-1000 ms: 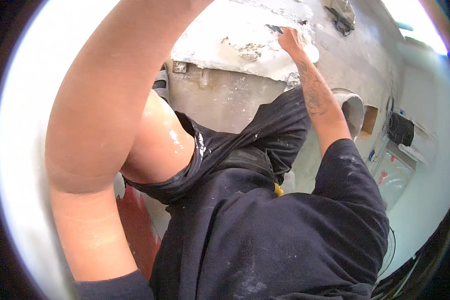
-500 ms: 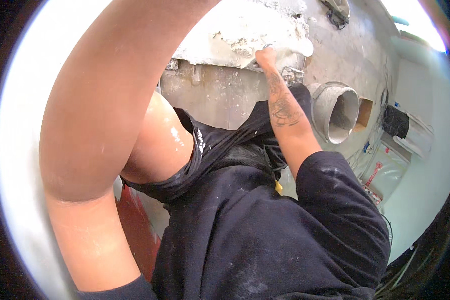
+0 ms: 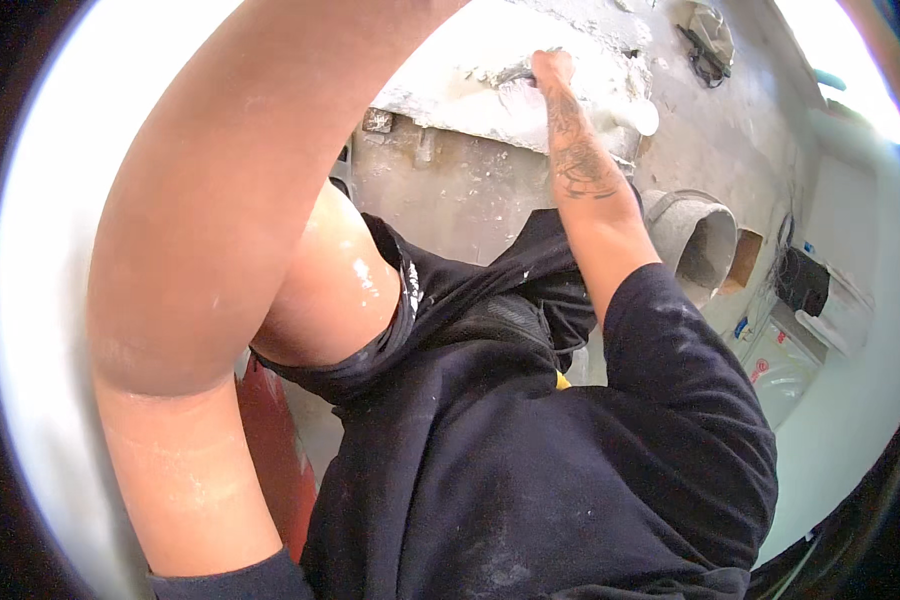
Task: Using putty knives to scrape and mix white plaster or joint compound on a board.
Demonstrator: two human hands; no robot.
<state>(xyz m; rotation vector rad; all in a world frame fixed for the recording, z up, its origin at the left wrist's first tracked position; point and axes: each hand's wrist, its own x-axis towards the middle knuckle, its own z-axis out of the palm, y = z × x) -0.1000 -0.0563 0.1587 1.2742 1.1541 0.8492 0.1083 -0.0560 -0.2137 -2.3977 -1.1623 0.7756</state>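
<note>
My right hand (image 3: 553, 68) is closed around a flat, dark-edged hand tool (image 3: 515, 75), mostly hidden by the fingers and white paste; it looks like a trowel or scraper. Hand and tool are over a pale board (image 3: 460, 118) smeared with thick white plaster-like paste (image 3: 490, 40). My tattooed right forearm reaches out to it from a black sleeve. Bent at the elbow, my left arm (image 3: 200, 200) fills the left side and runs out past the top edge, so its hand cannot be seen. White specks mark my bare knee (image 3: 365, 280).
A grey, plaster-crusted bucket (image 3: 678, 232) stands right of my forearm, with a cardboard box (image 3: 745, 258) beside it. Farther back lies a pale item with dark straps (image 3: 708, 45). Cables, a black object (image 3: 802, 282) and a white bag (image 3: 785, 370) are along the right wall.
My right hand has moved farther away from me, from near the board's front edge deeper into the white paste. The whole view has shifted slightly.
</note>
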